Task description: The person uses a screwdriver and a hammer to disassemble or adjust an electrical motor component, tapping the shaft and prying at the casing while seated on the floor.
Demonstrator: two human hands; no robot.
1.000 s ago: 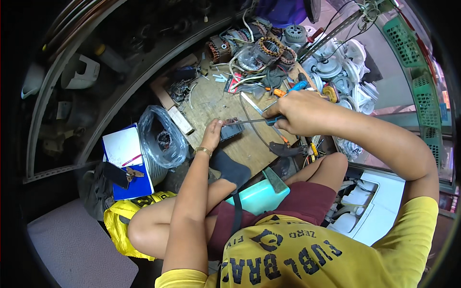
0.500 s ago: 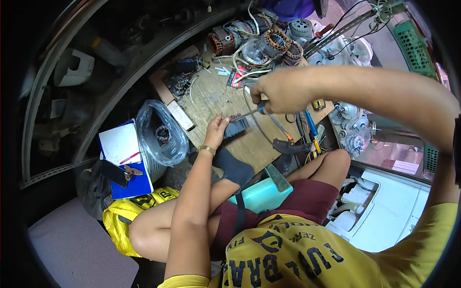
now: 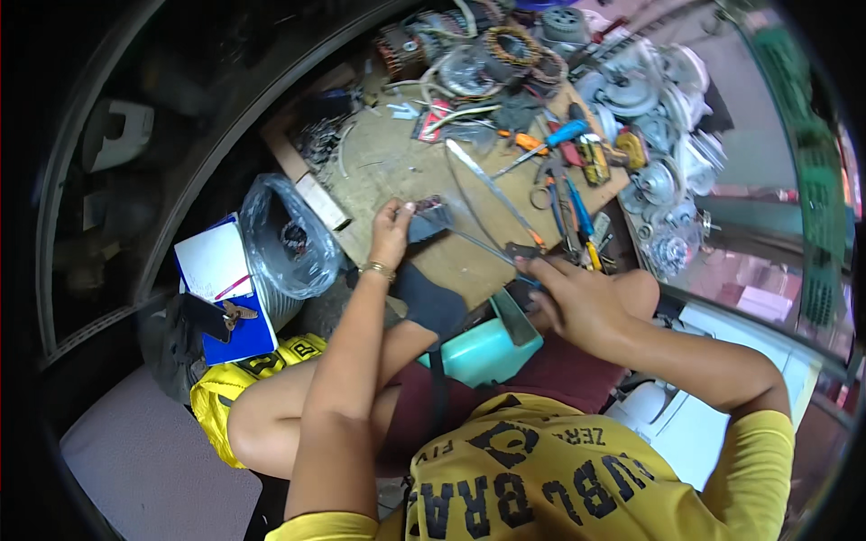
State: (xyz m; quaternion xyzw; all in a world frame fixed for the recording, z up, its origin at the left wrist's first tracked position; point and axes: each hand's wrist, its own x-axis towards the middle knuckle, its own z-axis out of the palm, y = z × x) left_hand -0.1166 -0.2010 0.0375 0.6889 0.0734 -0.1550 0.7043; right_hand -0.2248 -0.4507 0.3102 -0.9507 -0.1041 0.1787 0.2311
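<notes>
My left hand [image 3: 391, 233] is closed on the near left end of a small dark block [image 3: 428, 222], which rests on the wooden board [image 3: 460, 270]. A reddish-brown strip shows along its top, possibly motor windings; blur hides the detail. Lower and to the right, my right hand [image 3: 577, 302] grips a screwdriver, its handle mostly covered by the fingers. The thin metal screwdriver shaft [image 3: 485, 245] slants up and left toward the block's right end. Whether the tip touches the block I cannot tell.
A long pale blade [image 3: 492, 189] lies across the board. Screwdrivers and pliers [image 3: 577, 207] crowd its right side. Wound motor stators [image 3: 512, 47] stand at the back. Left are a plastic-lined bucket [image 3: 290, 239] and a notebook [image 3: 216, 266]; a turquoise plastic container [image 3: 492, 347] sits by my lap.
My right hand has swung from above the block down to its lower right, still with the screwdriver. My left hand keeps its hold, and the block has turned slightly. The view has shifted.
</notes>
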